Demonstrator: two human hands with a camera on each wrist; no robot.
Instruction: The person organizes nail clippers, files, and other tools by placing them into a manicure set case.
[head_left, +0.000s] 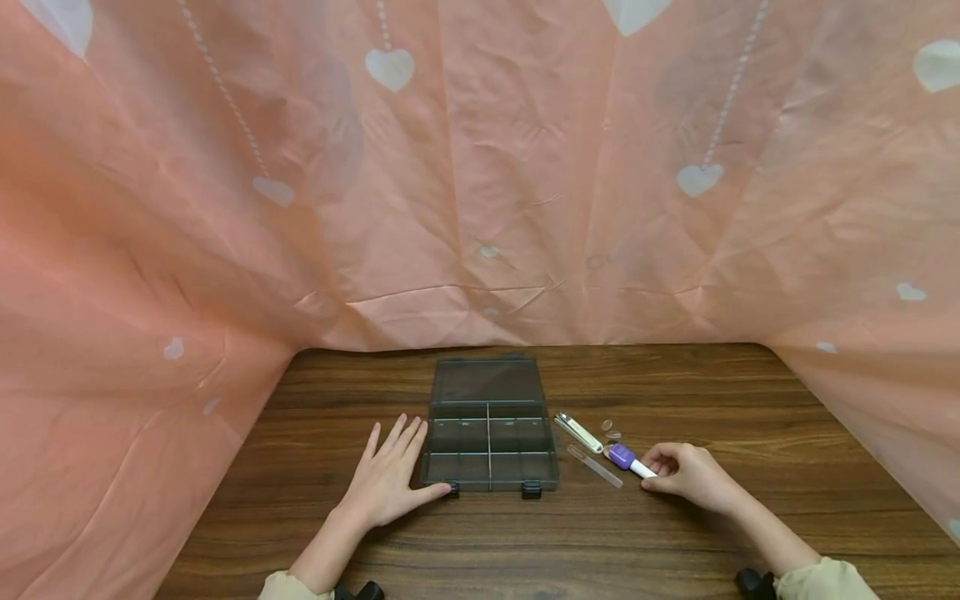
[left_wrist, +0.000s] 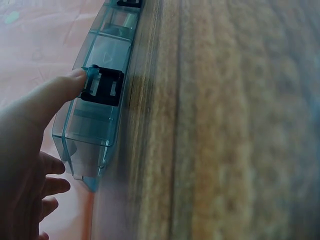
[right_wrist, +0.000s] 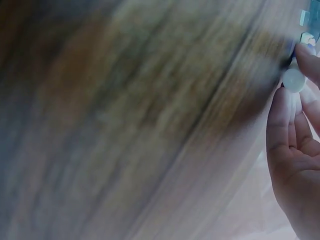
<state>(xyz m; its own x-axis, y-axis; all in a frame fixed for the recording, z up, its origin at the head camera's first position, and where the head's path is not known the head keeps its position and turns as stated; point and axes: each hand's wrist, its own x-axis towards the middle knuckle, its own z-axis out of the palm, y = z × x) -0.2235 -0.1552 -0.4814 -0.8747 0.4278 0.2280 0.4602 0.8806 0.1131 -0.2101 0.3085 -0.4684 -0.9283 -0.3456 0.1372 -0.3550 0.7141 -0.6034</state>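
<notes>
A grey see-through compartment box [head_left: 460, 468] lies with its lid laid back on the wooden table. My left hand [head_left: 386, 489] rests at its left side, fingers spread and straight. In the left wrist view, that thumb touches a black latch [left_wrist: 104, 86] on the box front. To the right, my right hand [head_left: 692, 477] pinches the white cap [head_left: 642, 469] of a purple nail polish bottle [head_left: 621, 456], which lies tilted along the table. The right wrist view shows the cap's round end [right_wrist: 293, 80] between thumb and fingers.
Nail clippers [head_left: 579, 433] lie between the box and the polish bottle. Nearer the front is a narrow clear plastic strip [head_left: 596, 467]. Two small clear oval pieces [head_left: 607, 425] sit behind the bottle. A pink curtain [head_left: 480, 208] with hearts surrounds the table's back and sides.
</notes>
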